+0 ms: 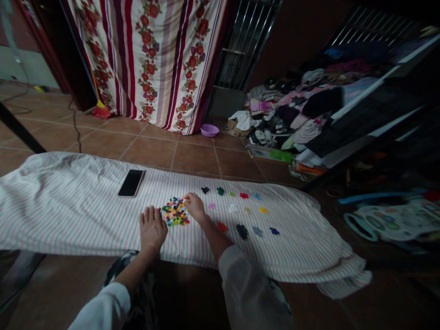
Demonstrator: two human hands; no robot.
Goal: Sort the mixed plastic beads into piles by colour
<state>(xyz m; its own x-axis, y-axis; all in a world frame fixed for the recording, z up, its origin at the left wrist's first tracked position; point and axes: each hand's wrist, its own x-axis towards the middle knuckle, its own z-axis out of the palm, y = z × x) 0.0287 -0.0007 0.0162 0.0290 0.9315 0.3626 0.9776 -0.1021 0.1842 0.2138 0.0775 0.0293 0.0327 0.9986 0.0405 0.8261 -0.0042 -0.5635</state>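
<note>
A mixed heap of small coloured pieces [176, 213] lies on a striped cloth [85, 206]. Flat on the cloth at the heap's left edge rests my left hand [153, 227], fingers stretched out. My right hand [195, 206] is at the heap's upper right edge, thumb and fingers pinched together; anything between them is too small to make out. To its right are little single-colour groups, among them black pieces [205, 190], green pieces [220, 191], red pieces [244, 195], pink pieces [211, 206], white pieces [233, 207], orange pieces [222, 227] and dark blue pieces [274, 231].
A black-screened phone [131, 183] lies on the cloth left of the heap. Beyond, on the tiled floor, are a purple basin [209, 130], a red broom head [101, 111] and a large pile of clothes [295, 107]. A flowered curtain [165, 59] hangs behind.
</note>
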